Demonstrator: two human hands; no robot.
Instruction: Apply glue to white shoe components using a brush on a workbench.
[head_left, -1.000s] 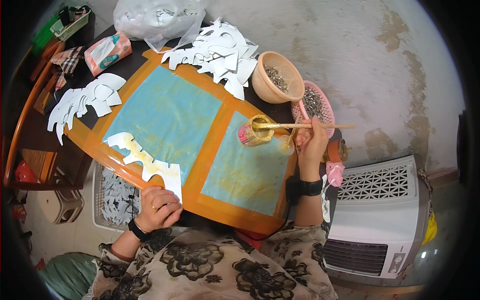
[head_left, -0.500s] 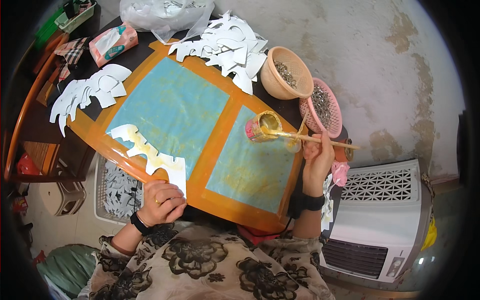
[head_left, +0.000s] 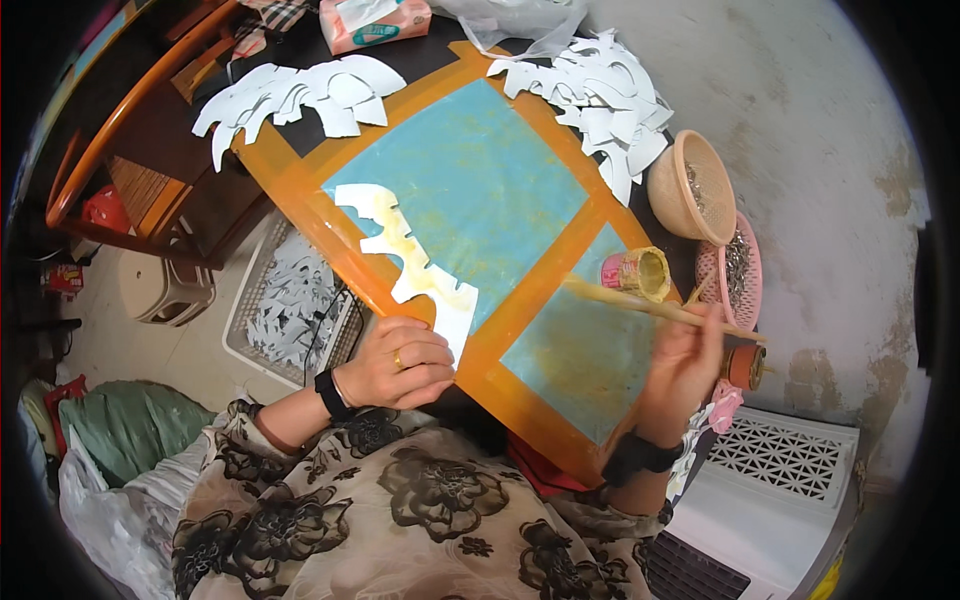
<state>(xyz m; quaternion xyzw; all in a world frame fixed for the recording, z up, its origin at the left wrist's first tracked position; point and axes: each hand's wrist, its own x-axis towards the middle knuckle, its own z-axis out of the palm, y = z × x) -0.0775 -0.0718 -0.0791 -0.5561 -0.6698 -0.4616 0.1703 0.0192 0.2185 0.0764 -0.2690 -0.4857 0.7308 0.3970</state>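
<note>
My left hand [head_left: 398, 362] presses the near end of a white jagged paper cutout [head_left: 405, 260] that lies smeared with yellowish glue on the orange and blue board [head_left: 470, 200]. My right hand [head_left: 684, 362] grips a long wooden brush [head_left: 650, 305], held level over the board's right blue panel, its tip pointing left. Just behind the brush stands a small yellow glue pot [head_left: 638, 272].
Piles of white paper cutouts lie at the far left [head_left: 290, 95] and far right [head_left: 600, 95] of the board. A tan bowl [head_left: 690, 187] and a pink basket [head_left: 738, 272] hold small metal pieces. A white crate of cutouts [head_left: 295, 310] sits on the floor, beside a stool [head_left: 165, 290].
The brush has come out of the glue pot and swung down and left over the board. My left hand stays on the cutout's near end.
</note>
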